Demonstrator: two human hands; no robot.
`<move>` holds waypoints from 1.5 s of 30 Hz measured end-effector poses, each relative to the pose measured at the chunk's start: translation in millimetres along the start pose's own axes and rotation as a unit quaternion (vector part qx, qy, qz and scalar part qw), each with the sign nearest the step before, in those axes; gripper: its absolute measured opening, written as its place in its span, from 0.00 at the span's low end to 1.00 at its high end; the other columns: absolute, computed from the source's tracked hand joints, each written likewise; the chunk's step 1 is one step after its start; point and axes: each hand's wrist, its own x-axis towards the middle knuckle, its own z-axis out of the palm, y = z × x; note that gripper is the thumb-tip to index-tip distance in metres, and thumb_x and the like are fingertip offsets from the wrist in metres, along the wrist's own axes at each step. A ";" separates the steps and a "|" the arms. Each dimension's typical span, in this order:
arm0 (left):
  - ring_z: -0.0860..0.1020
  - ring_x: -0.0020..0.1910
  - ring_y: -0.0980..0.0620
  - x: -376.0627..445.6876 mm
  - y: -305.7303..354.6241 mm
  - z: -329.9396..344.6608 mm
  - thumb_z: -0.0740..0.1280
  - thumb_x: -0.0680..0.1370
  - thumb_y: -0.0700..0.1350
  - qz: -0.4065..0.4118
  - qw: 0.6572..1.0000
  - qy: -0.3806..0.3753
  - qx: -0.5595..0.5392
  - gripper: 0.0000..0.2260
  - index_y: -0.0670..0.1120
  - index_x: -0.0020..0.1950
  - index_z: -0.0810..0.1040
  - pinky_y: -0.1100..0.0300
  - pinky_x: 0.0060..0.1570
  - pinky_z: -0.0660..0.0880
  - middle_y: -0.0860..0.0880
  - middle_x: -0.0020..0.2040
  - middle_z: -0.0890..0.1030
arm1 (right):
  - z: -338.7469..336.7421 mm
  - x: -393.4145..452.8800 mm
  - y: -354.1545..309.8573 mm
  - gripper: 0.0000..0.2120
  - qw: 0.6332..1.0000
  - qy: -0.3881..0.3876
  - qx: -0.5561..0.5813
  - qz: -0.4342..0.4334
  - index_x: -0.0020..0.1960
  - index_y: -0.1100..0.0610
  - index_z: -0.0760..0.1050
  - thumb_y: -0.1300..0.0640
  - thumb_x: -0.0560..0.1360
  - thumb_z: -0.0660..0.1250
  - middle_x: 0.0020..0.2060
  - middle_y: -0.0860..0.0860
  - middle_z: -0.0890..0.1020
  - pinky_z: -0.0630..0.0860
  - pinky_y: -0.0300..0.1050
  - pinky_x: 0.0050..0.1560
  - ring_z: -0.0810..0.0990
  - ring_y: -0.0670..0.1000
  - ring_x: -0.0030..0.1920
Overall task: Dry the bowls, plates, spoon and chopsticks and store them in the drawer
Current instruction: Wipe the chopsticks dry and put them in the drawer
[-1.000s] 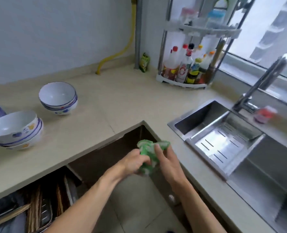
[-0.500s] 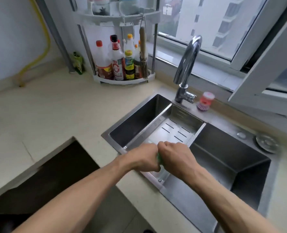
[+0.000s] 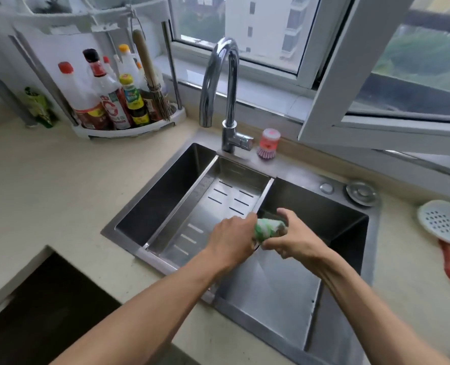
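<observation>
Both hands have carried the cloth [image 3: 267, 229] from above the open drawer to over the sink [image 3: 284, 293]; left hand [image 3: 230, 239] and right hand [image 3: 295, 239] fingers grip its ends, apparently wringing; the bowls, off at 9 o'clock, are out of view, so drying is paused

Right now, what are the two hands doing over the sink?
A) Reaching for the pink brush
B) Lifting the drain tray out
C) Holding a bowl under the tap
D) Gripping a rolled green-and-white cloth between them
D: the left hand and right hand each grip an end of the rolled green-and-white cloth above the sink.
</observation>
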 end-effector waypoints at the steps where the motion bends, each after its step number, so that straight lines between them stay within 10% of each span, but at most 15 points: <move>1: 0.79 0.48 0.36 4.8 -1.6 0.1 0.66 0.76 0.43 -0.063 0.995 -0.046 -0.061 0.11 0.43 0.56 0.73 0.51 0.41 0.73 0.39 0.50 0.81 | -2.1 -2.8 7.1 0.45 0.999 0.027 0.004 -0.046 0.77 0.52 0.57 0.67 0.67 0.75 0.48 0.54 0.78 0.74 0.40 0.36 0.77 0.48 0.38; 3: 0.81 0.44 0.40 11.3 -4.0 -4.2 0.65 0.74 0.41 -0.156 0.958 -0.106 -0.217 0.06 0.42 0.49 0.77 0.55 0.39 0.76 0.41 0.46 0.82 | -1.0 -8.7 25.8 0.50 0.967 0.090 -0.154 -0.180 0.81 0.50 0.50 0.63 0.67 0.75 0.60 0.52 0.75 0.76 0.42 0.55 0.78 0.48 0.55; 6: 0.67 0.24 0.53 12.7 8.1 -9.2 0.64 0.77 0.40 -0.175 0.851 -0.273 -0.413 0.02 0.44 0.44 0.75 0.65 0.23 0.62 0.48 0.31 0.72 | 7.7 -7.6 59.2 0.50 0.804 0.179 -0.418 -0.383 0.81 0.51 0.50 0.69 0.67 0.71 0.75 0.62 0.63 0.69 0.62 0.70 0.67 0.63 0.73; 9: 0.59 0.23 0.56 12.4 21.8 -16.6 0.63 0.78 0.36 -0.103 0.769 -0.451 -0.441 0.10 0.47 0.39 0.70 0.65 0.22 0.55 0.50 0.28 0.64 | 9.3 -0.9 70.4 0.28 0.710 0.241 -0.435 -0.499 0.75 0.58 0.63 0.70 0.77 0.62 0.67 0.67 0.73 0.78 0.59 0.60 0.77 0.65 0.63; 11: 0.61 0.24 0.54 16.3 24.0 -14.6 0.69 0.74 0.35 -0.072 0.771 -0.472 -0.421 0.14 0.47 0.34 0.68 0.61 0.25 0.58 0.48 0.29 0.65 | 2.4 1.0 65.1 0.17 0.685 0.271 -0.444 -0.510 0.63 0.63 0.74 0.67 0.74 0.69 0.45 0.60 0.82 0.81 0.50 0.33 0.82 0.58 0.40; 15: 0.78 0.37 0.45 21.3 49.2 -4.4 0.73 0.73 0.41 -0.010 0.942 -0.300 -0.152 0.06 0.43 0.41 0.77 0.54 0.38 0.76 0.45 0.38 0.78 | -7.5 4.7 47.8 0.17 0.728 0.250 -0.522 -0.367 0.30 0.58 0.72 0.66 0.50 0.79 0.21 0.51 0.72 0.59 0.37 0.20 0.70 0.56 0.17; 18: 0.75 0.39 0.45 24.3 58.3 0.6 0.65 0.75 0.41 0.001 0.988 -0.156 -0.007 0.06 0.46 0.38 0.71 0.55 0.39 0.73 0.48 0.37 0.77 | -3.9 4.7 27.2 0.16 0.749 0.231 -0.564 -0.261 0.29 0.57 0.73 0.66 0.51 0.79 0.21 0.53 0.75 0.63 0.39 0.21 0.75 0.58 0.18; 22: 0.79 0.43 0.43 26.0 62.3 2.5 0.62 0.75 0.40 0.045 0.987 -0.126 0.093 0.06 0.46 0.45 0.79 0.56 0.40 0.70 0.45 0.43 0.82 | -7.0 2.1 22.9 0.10 0.817 0.140 -0.549 -0.108 0.50 0.54 0.79 0.62 0.73 0.63 0.45 0.54 0.83 0.72 0.47 0.40 0.83 0.59 0.47; 28: 0.81 0.46 0.41 34.3 70.6 1.3 0.62 0.76 0.39 0.116 0.974 -0.110 0.161 0.07 0.43 0.52 0.78 0.56 0.40 0.67 0.43 0.50 0.84 | -16.4 2.6 22.1 0.07 0.886 0.117 -0.447 -0.037 0.41 0.54 0.73 0.65 0.70 0.64 0.37 0.50 0.78 0.76 0.49 0.39 0.79 0.56 0.40; 45: 0.79 0.41 0.40 38.3 61.9 -1.6 0.63 0.77 0.39 0.104 0.981 -0.080 0.140 0.08 0.42 0.56 0.71 0.54 0.37 0.67 0.43 0.47 0.82 | -20.1 5.0 10.9 0.07 0.880 0.111 -0.456 -0.069 0.41 0.54 0.72 0.66 0.71 0.64 0.34 0.50 0.77 0.78 0.50 0.38 0.78 0.54 0.36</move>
